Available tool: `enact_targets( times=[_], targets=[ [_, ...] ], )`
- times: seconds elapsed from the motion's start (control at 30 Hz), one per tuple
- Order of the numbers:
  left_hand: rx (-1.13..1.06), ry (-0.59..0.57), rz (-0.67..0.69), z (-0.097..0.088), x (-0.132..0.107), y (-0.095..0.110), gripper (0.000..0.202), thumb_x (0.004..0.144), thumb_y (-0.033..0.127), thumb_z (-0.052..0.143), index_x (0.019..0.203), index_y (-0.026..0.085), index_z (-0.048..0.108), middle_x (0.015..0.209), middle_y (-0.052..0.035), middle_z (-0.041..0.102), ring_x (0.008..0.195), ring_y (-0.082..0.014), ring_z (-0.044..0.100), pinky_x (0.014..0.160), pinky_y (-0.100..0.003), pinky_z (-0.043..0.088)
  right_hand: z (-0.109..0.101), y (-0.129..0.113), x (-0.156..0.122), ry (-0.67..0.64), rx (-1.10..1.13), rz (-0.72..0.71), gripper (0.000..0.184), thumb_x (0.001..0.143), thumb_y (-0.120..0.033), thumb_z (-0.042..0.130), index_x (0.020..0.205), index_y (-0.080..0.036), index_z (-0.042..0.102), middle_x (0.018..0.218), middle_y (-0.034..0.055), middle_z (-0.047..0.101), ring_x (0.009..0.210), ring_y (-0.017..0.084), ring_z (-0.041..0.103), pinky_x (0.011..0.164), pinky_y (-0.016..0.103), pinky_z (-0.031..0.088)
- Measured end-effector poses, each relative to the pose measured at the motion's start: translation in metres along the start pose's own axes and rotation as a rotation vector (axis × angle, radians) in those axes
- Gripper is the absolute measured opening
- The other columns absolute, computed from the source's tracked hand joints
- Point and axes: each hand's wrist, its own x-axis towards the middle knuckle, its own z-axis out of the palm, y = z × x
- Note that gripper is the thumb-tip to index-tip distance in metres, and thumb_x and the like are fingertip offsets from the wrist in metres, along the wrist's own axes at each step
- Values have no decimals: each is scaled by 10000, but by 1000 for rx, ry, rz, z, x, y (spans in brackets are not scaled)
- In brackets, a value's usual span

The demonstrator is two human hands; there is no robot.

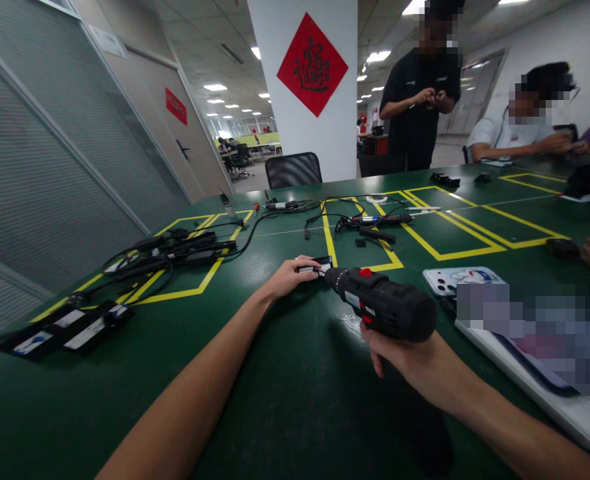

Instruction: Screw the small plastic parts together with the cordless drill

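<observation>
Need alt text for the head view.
A right hand grips a black drill, its tip at a small part held by the left hand on a green table with yellow lines. Black cables lie left, a phone right; a standing person is beyond.

On the surface [285, 387], the left hand [292, 275] lies over a small part [326, 262], its fingers at the part's left end. The drill [382, 303], in the right hand [407, 357], points at it from the right; whether its tip touches is hard to tell. To the left lies a cable heap [195, 245], with flat pieces [89, 333] in front. Behind the part, a screwdriver [387, 219] lies across the tape lines [329, 233]. A phone [467, 275] lies right of the drill. Beyond the surface, a chair [293, 171] stands before a pillar [342, 133].
</observation>
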Motion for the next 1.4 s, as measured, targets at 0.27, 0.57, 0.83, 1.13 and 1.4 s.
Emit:
enact_targets(
  times=[0.27, 0.57, 0.83, 1.13, 1.4],
  targets=[
    [-4, -1, 0, 0, 0, -1, 338, 734, 388, 594, 1012, 206, 653, 1155, -47, 544, 1086, -220, 487, 984, -342, 336, 0, 1, 0, -9, 26, -21, 136, 827, -249, 489, 713, -195, 541, 577, -35, 531, 609, 127, 508, 649, 299, 385],
    [-19, -1, 16, 0, 1, -4, 338, 730, 382, 609, 1012, 203, 654, 1158, -47, 543, 1107, -224, 476, 991, -338, 322, 0, 1, 0, -9, 7, -35, 235, 841, -290, 482, 635, -189, 534, 592, -20, 537, 616, 131, 510, 619, 293, 386],
    [-38, -2, 8, -1, 1, -6, 331, 735, 385, 606, 1010, 206, 651, 1172, -45, 534, 1109, -222, 475, 998, -347, 321, -1, 0, 0, -24, 11, -36, 194, 822, -239, 482, 638, -191, 525, 598, -24, 538, 591, 122, 503, 622, 296, 384],
    [-44, -11, 11, -1, 1, -4, 322, 734, 381, 603, 996, 201, 655, 1156, -47, 542, 1083, -216, 490, 979, -342, 334, 0, -2, -2, -14, 23, -30, 91, 818, -232, 479, 759, -195, 538, 581, -36, 532, 589, 127, 506, 621, 295, 380],
    [-21, -13, 8, -1, 0, -3, 338, 733, 386, 592, 1006, 197, 653, 1172, -51, 535, 1106, -224, 476, 985, -343, 333, 0, -2, -1, -18, 33, -38, 117, 816, -229, 480, 717, -196, 533, 587, -32, 528, 627, 138, 519, 644, 297, 386]
  ],
)
